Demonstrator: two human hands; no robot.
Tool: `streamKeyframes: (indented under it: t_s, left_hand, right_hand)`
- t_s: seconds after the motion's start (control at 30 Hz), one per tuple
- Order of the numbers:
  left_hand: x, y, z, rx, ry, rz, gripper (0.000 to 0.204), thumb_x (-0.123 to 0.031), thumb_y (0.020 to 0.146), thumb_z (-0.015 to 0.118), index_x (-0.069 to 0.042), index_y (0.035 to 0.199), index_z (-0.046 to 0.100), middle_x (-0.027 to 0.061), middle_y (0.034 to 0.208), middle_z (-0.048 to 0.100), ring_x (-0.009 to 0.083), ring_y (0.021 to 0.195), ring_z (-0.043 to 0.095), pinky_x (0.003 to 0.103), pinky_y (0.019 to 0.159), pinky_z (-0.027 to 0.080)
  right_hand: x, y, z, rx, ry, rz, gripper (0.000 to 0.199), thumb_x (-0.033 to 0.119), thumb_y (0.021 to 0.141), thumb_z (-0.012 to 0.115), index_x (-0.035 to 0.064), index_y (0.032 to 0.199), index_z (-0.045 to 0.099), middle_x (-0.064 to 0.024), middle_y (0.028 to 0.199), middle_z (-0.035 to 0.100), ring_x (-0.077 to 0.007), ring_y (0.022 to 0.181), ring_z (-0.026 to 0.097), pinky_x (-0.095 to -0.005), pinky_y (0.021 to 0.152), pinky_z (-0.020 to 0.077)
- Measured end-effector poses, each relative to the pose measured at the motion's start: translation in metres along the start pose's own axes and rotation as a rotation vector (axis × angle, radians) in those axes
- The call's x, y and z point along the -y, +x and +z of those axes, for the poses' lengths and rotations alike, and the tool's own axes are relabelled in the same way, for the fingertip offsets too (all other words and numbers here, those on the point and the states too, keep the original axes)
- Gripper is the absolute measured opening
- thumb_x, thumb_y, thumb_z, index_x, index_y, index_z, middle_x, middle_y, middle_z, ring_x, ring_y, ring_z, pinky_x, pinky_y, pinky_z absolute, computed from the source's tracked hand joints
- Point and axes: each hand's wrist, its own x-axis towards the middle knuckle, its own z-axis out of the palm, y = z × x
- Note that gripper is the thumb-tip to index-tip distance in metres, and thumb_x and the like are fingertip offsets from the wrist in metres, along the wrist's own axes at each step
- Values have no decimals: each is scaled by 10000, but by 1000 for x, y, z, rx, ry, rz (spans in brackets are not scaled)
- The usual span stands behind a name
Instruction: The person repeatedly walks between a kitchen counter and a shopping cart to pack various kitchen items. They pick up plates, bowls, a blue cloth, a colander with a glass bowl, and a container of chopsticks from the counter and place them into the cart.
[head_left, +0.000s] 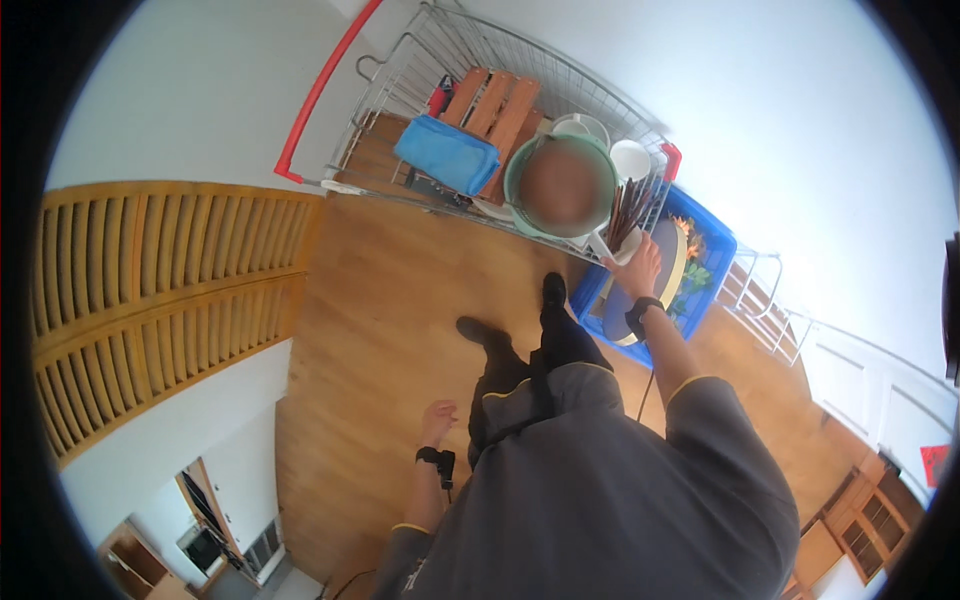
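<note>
Far left stands a slatted wooden panel, its louvres running along the edge of the wooden floor. The person's left hand hangs low beside the left leg, over bare floor, wearing a black wrist strap; its grip is released, the fingers loose and touching nothing.

Beyond it, at the far edge of the floor against the white wall, stands a wire trolley with a red handle bar. At the trolley's left end lies a blue pouch, resting on a slatted wooden crate. To the right of these sits a large green bucket; what lies in it is blurred. Behind the bucket, at the trolley's far right corner, are a white bowl and a white cup.

Just right of the bucket, at the trolley's near right corner, a white holder carries a bundle of dark sticks. The right hand, with a black watch on the wrist, reaches out to this holder; the fingers lie against its rim, but I cannot tell whether the grip has closed on it.

Under that hand, on the floor beside the trolley, sits a blue crate holding a round cream-rimmed board and some green and orange foliage.
</note>
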Motion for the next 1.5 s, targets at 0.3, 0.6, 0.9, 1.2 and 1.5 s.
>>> streamKeyframes:
  t_s: [0.3,0.6,0.9,1.2,1.5]
  left_hand:
    - [-21,-15,-3,-101,-18,86,196,-157,837,598,-13,965,633,109,895,666,191,726,659,293,624,527]
    - [38,2,-30,-173,-22,32,230,-227,856,566,-35,941,659,105,850,674,178,703,651,311,616,527]
    - [106,4,-58,-300,-114,-18,317,-294,833,553,0,872,665,177,826,669,309,816,647,390,764,496]
    - [193,-2,-77,-567,-356,16,322,-284,778,563,-10,609,562,113,550,565,203,509,572,365,511,438]
    - [242,42,-64,-657,-433,-260,303,-302,788,528,-37,763,672,166,756,655,291,717,629,410,676,493]
  right_hand:
    - [1,-7,9,-34,40,88,1027,321,610,831,51,1399,230,-224,1365,314,-413,1238,361,-479,1021,325]
    - [-2,-38,45,7,-397,28,947,493,761,613,-98,1393,226,-278,1450,236,-384,1347,236,-433,1135,157]
    - [-6,-28,96,191,-586,-172,909,578,820,538,-137,1333,310,-293,1373,363,-438,1289,322,-507,1085,230]
    - [107,29,239,548,-937,-1271,374,419,848,511,80,835,668,-155,793,653,-331,765,632,-472,694,488]
    - [398,-127,282,979,-176,-1072,311,284,814,573,-13,741,630,-173,644,605,-266,616,613,-389,572,467]
